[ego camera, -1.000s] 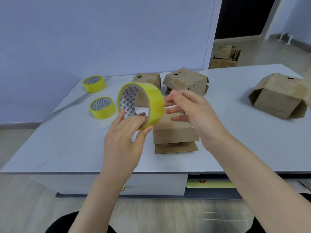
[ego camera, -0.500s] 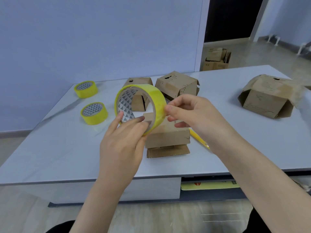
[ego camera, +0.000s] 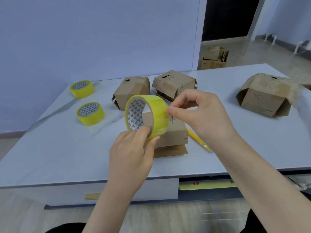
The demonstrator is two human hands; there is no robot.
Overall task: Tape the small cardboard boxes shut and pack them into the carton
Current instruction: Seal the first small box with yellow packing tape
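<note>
Left hand (ego camera: 131, 155) grips the round yellow tape roll (ego camera: 158, 113) from below; right hand (ego camera: 203, 116), fingers (ego camera: 186, 96) curled, pinches its outer band

A yellow tape roll (ego camera: 148, 115) with a triangle-patterned core is held on edge above the nearest small cardboard box (ego camera: 173, 133). The left hand (ego camera: 131, 157) grips its lower rim and the right hand (ego camera: 200, 115) pinches its outer wrap. That box lies near the tabletop's front edge, one flap jutting out beneath it. Toward the back edge, a second small box (ego camera: 133, 91) and a third small box (ego camera: 174, 84) sit side by side, worn, flaps loose. A larger cardboard box (ego camera: 264, 96) rests near the right edge, flaps splayed. A spare roll (ego camera: 82, 88) lies near the back left corner, another roll (ego camera: 90, 113) in front of it
</note>
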